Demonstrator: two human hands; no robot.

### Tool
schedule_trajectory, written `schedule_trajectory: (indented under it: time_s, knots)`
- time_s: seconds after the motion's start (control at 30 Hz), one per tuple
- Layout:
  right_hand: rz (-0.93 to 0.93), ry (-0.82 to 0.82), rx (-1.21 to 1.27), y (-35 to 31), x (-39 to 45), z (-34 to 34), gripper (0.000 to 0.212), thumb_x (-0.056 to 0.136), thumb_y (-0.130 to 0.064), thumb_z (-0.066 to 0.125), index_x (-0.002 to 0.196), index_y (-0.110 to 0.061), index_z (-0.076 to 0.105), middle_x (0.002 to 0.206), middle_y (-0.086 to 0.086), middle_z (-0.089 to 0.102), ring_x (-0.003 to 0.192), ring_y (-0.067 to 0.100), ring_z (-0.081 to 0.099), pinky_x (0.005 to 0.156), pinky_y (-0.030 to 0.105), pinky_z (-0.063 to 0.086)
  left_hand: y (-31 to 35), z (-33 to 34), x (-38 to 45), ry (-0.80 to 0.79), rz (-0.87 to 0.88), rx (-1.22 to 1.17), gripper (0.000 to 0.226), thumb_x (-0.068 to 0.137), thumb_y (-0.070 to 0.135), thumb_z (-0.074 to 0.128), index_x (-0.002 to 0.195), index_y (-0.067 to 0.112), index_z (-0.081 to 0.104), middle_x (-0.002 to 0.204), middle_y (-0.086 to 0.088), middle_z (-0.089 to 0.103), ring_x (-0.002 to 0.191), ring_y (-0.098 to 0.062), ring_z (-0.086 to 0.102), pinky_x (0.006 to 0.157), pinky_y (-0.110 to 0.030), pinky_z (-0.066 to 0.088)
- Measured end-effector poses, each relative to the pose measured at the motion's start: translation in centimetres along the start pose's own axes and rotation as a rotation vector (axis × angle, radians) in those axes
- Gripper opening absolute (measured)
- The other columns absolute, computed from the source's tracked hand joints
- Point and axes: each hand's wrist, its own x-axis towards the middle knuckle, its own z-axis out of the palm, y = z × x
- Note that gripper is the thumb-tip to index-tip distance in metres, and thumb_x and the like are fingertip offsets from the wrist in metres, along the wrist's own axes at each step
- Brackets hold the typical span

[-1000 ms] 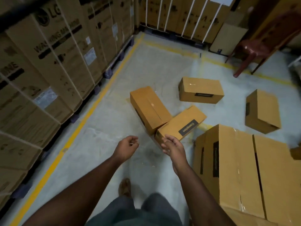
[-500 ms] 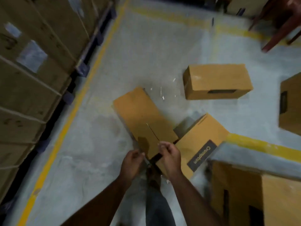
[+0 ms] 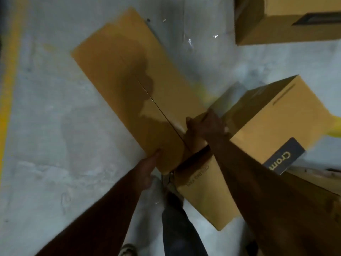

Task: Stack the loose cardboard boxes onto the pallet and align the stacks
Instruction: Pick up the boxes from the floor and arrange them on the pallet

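Three cardboard boxes are showing in the head view, all lying on the grey concrete floor. One long box is lying flat at the centre, its top seam running lengthwise. One labelled box is sitting to its right, tilted, with one end touching the long box. One third box is lying well apart at the top right, cut off by the frame edge.

Writing is showing on the labelled box only: a dark label is reading "Crom", the rest being hidden by the forearm, and small print on the near face is too blurred to read.

Two hands are reaching onto the long box. The left hand is pressing against its near left edge with the thumb lying along the side; its fingers are going under the box and I cannot tell their curl. The right hand is gripping the near right edge where the two boxes meet, fingers curled over it.

One yellow floor line is running along the left.
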Motion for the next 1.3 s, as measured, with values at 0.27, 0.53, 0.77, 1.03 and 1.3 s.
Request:
schedule_trajectory:
  time_s: [0.27, 0.53, 0.77, 1.03, 1.3]
  knots:
    - [-0.182, -0.126, 0.485, -2.4, -10.3, -2.7, 0.068, 0.079, -0.062, 0.081, 0.137, -0.032, 0.064, 0.115, -0.023, 0.063, 0.094, 0.0, 0.067, 0.07, 0.022, 0.056, -0.5, -7.1, -12.6, 0.235, 0.523, -0.107, 0.055, 0.095, 0.034, 0.071, 0.146, 0.032, 0.052, 0.135, 0.01, 0.068, 0.121, -0.015, 0.067, 0.103, -0.039, 0.051]
    - [-0.173, -0.361, 1.001, -1.5, -37.5, -6.2, 0.041, 0.099, -0.037, 0.068, 0.138, -0.047, 0.06, 0.115, -0.033, 0.07, 0.11, -0.005, 0.067, 0.07, 0.017, 0.055, -4.3, -14.7, -35.3, 0.246, 0.683, -0.053, 0.05, 0.096, 0.024, 0.072, 0.144, 0.019, 0.058, 0.132, -0.003, 0.071, 0.119, -0.022, 0.069, 0.103, -0.039, 0.053]
    - [-0.365, -0.173, 1.03, 6.1, -62.1, -7.3, 0.055, 0.099, -0.032, 0.065, 0.151, -0.042, 0.05, 0.136, -0.015, 0.066, 0.109, -0.003, 0.067, 0.092, 0.033, 0.055, -19.7, -18.6, -51.9, 0.04, 0.821, -0.007, 0.037, 0.097, 0.027, 0.071, 0.132, 0.033, 0.062, 0.118, 0.014, 0.076, 0.098, -0.002, 0.074, 0.073, -0.025, 0.058]
    - [-0.474, -0.053, 1.011, 15.9, -82.5, -5.3, 0.063, 0.084, -0.048, 0.069, 0.145, -0.05, 0.053, 0.126, -0.017, 0.072, 0.11, 0.008, 0.071, 0.085, 0.032, 0.06, -37.4, -21.6, -64.1, 0.07, 0.884, -0.027, 0.031, 0.081, 0.049, 0.084, 0.109, 0.046, 0.07, 0.103, 0.015, 0.079, 0.079, -0.004, 0.076, 0.051, -0.027, 0.058]
    - [-0.536, -0.024, 0.977, 30.2, -94.2, 0.6, 0.057, 0.087, -0.044, 0.065, 0.143, -0.05, 0.055, 0.107, -0.022, 0.077, 0.094, 0.002, 0.074, 0.063, 0.019, 0.058, -58.5, -23.2, -66.6, 0.115, 0.983, -0.059, 0.045, 0.068, 0.06, 0.088, 0.097, 0.033, 0.066, 0.082, 0.024, 0.076, 0.066, 0.004, 0.071, 0.044, -0.017, 0.053]
